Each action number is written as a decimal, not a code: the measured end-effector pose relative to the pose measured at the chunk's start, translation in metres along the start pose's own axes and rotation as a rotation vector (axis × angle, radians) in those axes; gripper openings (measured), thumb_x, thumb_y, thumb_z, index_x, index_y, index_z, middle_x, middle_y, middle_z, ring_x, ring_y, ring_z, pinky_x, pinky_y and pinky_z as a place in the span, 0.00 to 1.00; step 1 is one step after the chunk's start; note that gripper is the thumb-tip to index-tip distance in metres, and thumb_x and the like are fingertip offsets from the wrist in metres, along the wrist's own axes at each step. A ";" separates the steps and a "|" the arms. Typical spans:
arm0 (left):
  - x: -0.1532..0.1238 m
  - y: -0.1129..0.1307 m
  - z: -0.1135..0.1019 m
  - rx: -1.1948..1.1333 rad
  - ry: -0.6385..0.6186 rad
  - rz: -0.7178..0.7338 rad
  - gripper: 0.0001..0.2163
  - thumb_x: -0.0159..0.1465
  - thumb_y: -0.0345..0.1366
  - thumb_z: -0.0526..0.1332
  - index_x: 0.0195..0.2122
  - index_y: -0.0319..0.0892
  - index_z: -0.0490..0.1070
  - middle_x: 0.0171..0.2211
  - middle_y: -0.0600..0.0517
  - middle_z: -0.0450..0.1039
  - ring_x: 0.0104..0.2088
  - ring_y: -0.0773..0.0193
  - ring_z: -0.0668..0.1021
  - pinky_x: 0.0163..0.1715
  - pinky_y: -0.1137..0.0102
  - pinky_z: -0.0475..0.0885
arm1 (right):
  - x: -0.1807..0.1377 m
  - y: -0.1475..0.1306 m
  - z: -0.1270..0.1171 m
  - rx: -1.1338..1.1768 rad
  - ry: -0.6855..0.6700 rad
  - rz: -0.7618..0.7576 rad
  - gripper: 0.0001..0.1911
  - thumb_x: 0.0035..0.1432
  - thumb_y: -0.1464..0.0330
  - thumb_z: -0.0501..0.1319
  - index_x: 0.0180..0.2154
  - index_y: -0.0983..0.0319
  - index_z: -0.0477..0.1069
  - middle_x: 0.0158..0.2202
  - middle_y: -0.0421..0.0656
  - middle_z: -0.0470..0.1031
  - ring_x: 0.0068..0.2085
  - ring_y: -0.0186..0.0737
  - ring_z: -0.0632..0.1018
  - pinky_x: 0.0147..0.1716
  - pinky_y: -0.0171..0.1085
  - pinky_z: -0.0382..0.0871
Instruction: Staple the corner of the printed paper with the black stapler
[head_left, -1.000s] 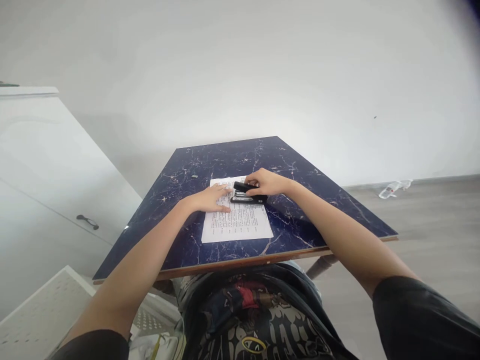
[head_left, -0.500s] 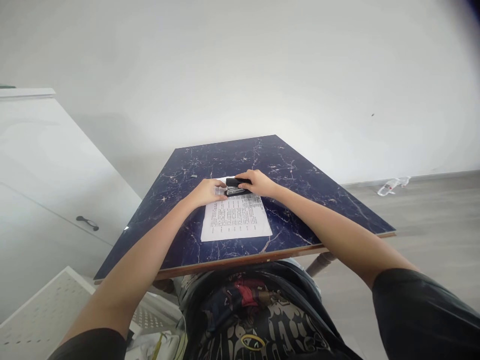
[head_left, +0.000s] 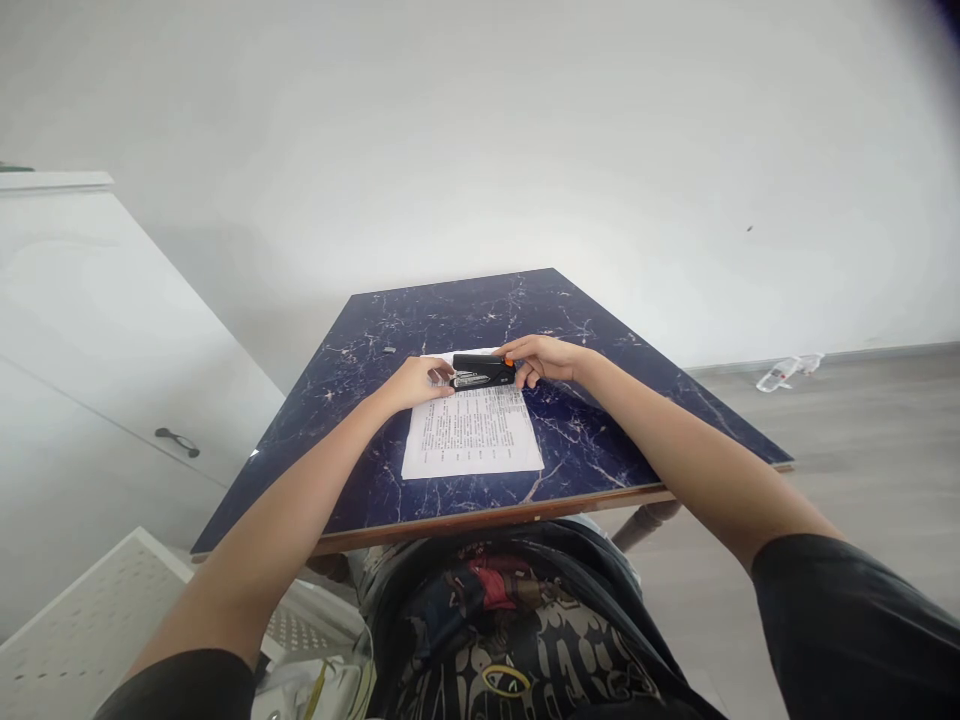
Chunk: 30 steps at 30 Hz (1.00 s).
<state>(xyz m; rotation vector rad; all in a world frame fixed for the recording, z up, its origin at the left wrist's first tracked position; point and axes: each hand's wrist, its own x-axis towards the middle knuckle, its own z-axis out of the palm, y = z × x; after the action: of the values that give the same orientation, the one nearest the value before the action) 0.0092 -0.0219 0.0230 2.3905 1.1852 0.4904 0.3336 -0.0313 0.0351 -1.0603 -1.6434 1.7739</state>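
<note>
Apparent positioning step: your left hand (head_left: 412, 383) grips the front of the black stapler (head_left: 484, 370) over printed sheets (head_left: 474, 437), right hand (head_left: 544, 356) half-curled behind, hold unclear; next likely needs steady alignment.

Smooth black plastic stapler (head_left: 480, 368); matt printed paper (head_left: 472, 440); glossy tabletop (head_left: 600, 440).

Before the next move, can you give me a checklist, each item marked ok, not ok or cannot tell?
1. Paper lying on the table: ok.
2. Stapler over the paper's far part: ok.
3. Left hand at the stapler's left end: ok.
4. Right hand at its orange-marked end: ok.
5. Whole paper in view: not ok, stapler and hands cover some.
6. Staples loaded: cannot tell.
</note>
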 end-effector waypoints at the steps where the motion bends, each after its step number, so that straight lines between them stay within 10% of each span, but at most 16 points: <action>1: 0.000 -0.001 0.000 0.001 -0.001 -0.002 0.19 0.60 0.45 0.73 0.50 0.44 0.81 0.47 0.42 0.83 0.45 0.48 0.83 0.48 0.54 0.78 | 0.000 0.000 0.002 0.026 -0.026 0.017 0.25 0.63 0.69 0.64 0.61 0.65 0.75 0.53 0.57 0.81 0.37 0.47 0.87 0.24 0.35 0.81; 17: 0.001 -0.006 0.002 0.000 -0.004 -0.011 0.21 0.61 0.47 0.73 0.52 0.44 0.79 0.51 0.40 0.81 0.48 0.45 0.83 0.50 0.52 0.77 | 0.003 0.000 0.001 0.132 -0.097 0.106 0.31 0.65 0.73 0.60 0.69 0.67 0.65 0.65 0.61 0.73 0.52 0.58 0.86 0.52 0.51 0.85; 24: 0.001 -0.005 0.001 0.019 -0.014 -0.011 0.20 0.62 0.47 0.72 0.51 0.44 0.79 0.51 0.40 0.81 0.48 0.46 0.83 0.49 0.53 0.77 | 0.004 0.003 0.008 0.007 -0.070 0.049 0.28 0.64 0.62 0.68 0.63 0.64 0.72 0.62 0.59 0.76 0.47 0.56 0.88 0.40 0.44 0.88; 30: -0.003 0.000 -0.013 -0.167 0.028 0.006 0.26 0.60 0.52 0.73 0.57 0.45 0.78 0.58 0.40 0.78 0.57 0.44 0.79 0.54 0.54 0.75 | 0.012 0.010 0.017 -0.321 0.123 -0.134 0.24 0.53 0.61 0.78 0.49 0.63 0.82 0.38 0.47 0.84 0.27 0.42 0.85 0.24 0.35 0.83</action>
<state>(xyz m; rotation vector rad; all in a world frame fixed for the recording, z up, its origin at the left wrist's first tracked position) 0.0015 -0.0216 0.0337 2.2523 1.1036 0.6021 0.3143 -0.0331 0.0224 -1.1410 -1.9141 1.3620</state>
